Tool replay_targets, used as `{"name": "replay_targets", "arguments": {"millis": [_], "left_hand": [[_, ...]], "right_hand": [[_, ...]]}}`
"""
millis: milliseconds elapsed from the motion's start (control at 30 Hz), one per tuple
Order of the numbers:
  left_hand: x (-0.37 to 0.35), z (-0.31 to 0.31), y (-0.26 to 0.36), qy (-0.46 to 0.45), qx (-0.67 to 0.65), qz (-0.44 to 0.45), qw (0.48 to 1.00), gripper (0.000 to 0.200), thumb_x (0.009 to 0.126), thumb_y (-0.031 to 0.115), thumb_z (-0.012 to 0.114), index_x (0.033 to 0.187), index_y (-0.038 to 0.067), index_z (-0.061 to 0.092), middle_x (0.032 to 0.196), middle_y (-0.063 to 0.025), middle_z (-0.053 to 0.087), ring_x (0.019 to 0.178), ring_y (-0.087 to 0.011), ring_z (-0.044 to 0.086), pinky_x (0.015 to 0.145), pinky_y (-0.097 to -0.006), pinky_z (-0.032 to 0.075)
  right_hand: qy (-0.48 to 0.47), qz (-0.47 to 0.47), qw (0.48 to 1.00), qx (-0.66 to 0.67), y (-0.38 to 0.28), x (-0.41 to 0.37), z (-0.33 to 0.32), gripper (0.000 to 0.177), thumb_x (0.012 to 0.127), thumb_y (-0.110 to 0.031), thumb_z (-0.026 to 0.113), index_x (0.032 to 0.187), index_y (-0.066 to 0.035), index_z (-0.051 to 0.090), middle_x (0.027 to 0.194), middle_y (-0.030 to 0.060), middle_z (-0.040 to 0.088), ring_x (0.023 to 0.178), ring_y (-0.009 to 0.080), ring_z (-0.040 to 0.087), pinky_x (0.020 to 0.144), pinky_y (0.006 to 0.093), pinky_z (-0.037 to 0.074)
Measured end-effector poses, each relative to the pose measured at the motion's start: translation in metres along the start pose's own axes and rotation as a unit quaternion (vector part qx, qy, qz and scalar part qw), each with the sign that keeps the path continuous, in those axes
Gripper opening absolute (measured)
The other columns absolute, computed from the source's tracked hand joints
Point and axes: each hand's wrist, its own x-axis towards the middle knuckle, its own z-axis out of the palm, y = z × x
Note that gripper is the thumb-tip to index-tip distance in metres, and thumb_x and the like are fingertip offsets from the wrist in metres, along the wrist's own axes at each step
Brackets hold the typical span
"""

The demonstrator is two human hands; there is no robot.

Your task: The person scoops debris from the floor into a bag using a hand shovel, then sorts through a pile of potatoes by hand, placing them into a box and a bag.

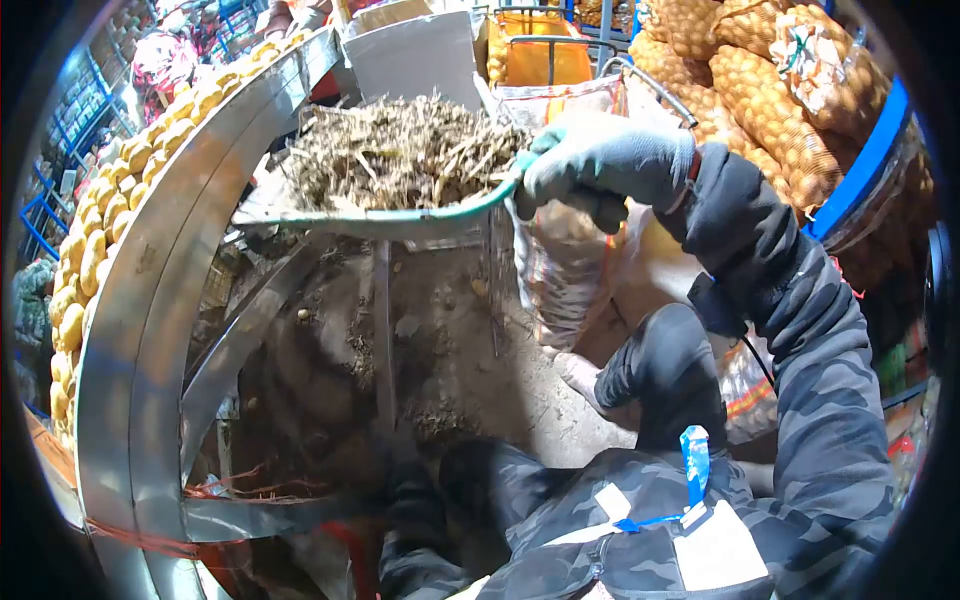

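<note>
My right hand [610, 165], in a grey-green work glove, is closed around the right end of the rim of a shallow green-rimmed pan [400, 222]. A heap of dry brown plant scraps and dirt [410, 150] fills the pan. It is held up over the dirty floor beside a curved metal counter [170, 250]. My left hand does not show; only a dark sleeve [415, 545] is visible low in the view, running into shadow.
Potatoes [90, 265] are piled along the counter's outer side. Net sacks of onions or potatoes [770, 95] are stacked at the right behind a blue rail [870, 160]. A cardboard box [415, 55] and an orange crate [545, 55] stand behind the pan. Another sack [565, 265] stands below my right hand.
</note>
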Motion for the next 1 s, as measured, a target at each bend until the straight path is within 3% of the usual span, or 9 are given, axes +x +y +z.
{"name": "replay_targets", "arguments": {"millis": [200, 367, 600, 633, 667, 767, 833, 933, 1000], "left_hand": [[-0.014, -0.015, 0.027, -0.019, -0.03, 0.016, 0.999, 0.042, 0.076, 0.017, 0.078, 0.108, -0.006, 0.063, 0.099, -0.024, 0.069, 0.089, -0.0368, 0.069, 0.08, -0.0481, 0.056], [-0.016, -0.028, 0.031, -0.035, -0.063, 0.009, 0.997, 0.042, 0.076, 0.015, 0.076, 0.109, -0.006, 0.061, 0.098, -0.0231, 0.068, 0.088, -0.0353, 0.069, 0.079, -0.0477, 0.056], [-0.014, -0.034, 0.028, -0.064, -0.007, -0.042, 0.997, 0.039, 0.078, 0.017, 0.076, 0.107, -0.004, 0.059, 0.09, -0.0185, 0.067, 0.086, -0.0329, 0.07, 0.078, -0.0479, 0.056], [-0.018, -0.038, 0.037, -0.072, -0.006, -0.055, 0.996, 0.039, 0.078, 0.017, 0.075, 0.107, -0.003, 0.059, 0.089, -0.0178, 0.066, 0.086, -0.0326, 0.071, 0.077, -0.0479, 0.057], [-0.028, -0.054, 0.063, -0.075, -0.005, -0.066, 0.995, 0.038, 0.079, 0.017, 0.075, 0.106, -0.003, 0.059, 0.088, -0.0175, 0.066, 0.085, -0.0325, 0.071, 0.077, -0.0476, 0.056], [-0.04, -0.076, 0.1, -0.077, 0.002, -0.088, 0.993, 0.036, 0.08, 0.018, 0.075, 0.105, -0.002, 0.059, 0.087, -0.0173, 0.066, 0.082, -0.0333, 0.071, 0.076, -0.0472, 0.056], [-0.027, -0.053, 0.068, -0.075, 0.014, -0.083, 0.994, 0.036, 0.081, 0.018, 0.075, 0.105, -0.003, 0.059, 0.089, -0.0181, 0.067, 0.08, -0.0354, 0.071, 0.075, -0.0477, 0.056], [-0.025, -0.061, 0.075, -0.065, 0.07, -0.038, 0.995, 0.037, 0.081, 0.019, 0.075, 0.106, -0.004, 0.059, 0.091, -0.0204, 0.068, 0.08, -0.0377, 0.071, 0.077, -0.0496, 0.055], [-0.031, -0.069, 0.077, -0.097, 0.073, -0.062, 0.991, 0.04, 0.081, 0.021, 0.076, 0.107, -0.004, 0.06, 0.095, -0.0224, 0.069, 0.086, -0.0398, 0.071, 0.08, -0.0507, 0.054]], "right_hand": [[0.026, -0.11, 0.986, -0.127, -0.003, -0.026, -0.097, 0.023, 0.093, -0.024, 0.065, 0.093, -0.005, 0.078, 0.053, 0.0026, 0.053, 0.04, 0.0121, 0.057, 0.041, 0.0287, 0.046], [0.264, 0.011, 0.947, -0.183, 0.007, -0.046, -0.159, 0.026, 0.081, -0.024, 0.074, 0.082, 0.001, 0.067, 0.054, 0.007, 0.055, 0.036, 0.0161, 0.052, 0.034, 0.032, 0.045], [0.296, 0.071, 0.904, -0.3, 0.062, -0.032, -0.21, 0.019, 0.075, -0.011, 0.075, 0.081, 0.003, 0.064, 0.062, 0.0097, 0.061, 0.046, 0.0178, 0.06, 0.036, 0.0344, 0.048], [0.302, 0.093, 0.887, -0.336, 0.073, -0.028, -0.216, 0.021, 0.071, -0.011, 0.077, 0.085, 0.002, 0.069, 0.065, 0.0113, 0.064, 0.05, 0.0175, 0.063, 0.042, 0.0355, 0.051], [0.292, 0.109, 0.869, -0.384, 0.08, -0.025, -0.217, 0.029, 0.069, -0.016, 0.077, 0.092, 0.0, 0.072, 0.074, 0.0169, 0.07, 0.059, 0.0248, 0.07, 0.054, 0.0415, 0.056], [0.283, 0.083, 0.765, -0.572, 0.091, -0.017, -0.208, 0.037, 0.071, -0.028, 0.076, 0.105, -0.013, 0.076, 0.096, 0.018, 0.075, 0.096, 0.0374, 0.073, 0.084, 0.0486, 0.056], [0.287, 0.076, 0.767, -0.569, 0.093, -0.016, -0.202, 0.033, 0.074, -0.028, 0.074, 0.105, -0.016, 0.076, 0.096, 0.0173, 0.076, 0.096, 0.0366, 0.073, 0.083, 0.0481, 0.057], [0.316, 0.049, 0.772, -0.549, 0.094, -0.016, -0.199, 0.024, 0.079, -0.027, 0.072, 0.101, -0.019, 0.077, 0.095, 0.0146, 0.076, 0.093, 0.0347, 0.073, 0.079, 0.0464, 0.056], [0.33, 0.027, 0.789, -0.518, 0.091, -0.022, -0.2, 0.021, 0.08, -0.026, 0.071, 0.099, -0.019, 0.077, 0.095, 0.0135, 0.076, 0.091, 0.0341, 0.073, 0.077, 0.0456, 0.056]]}}
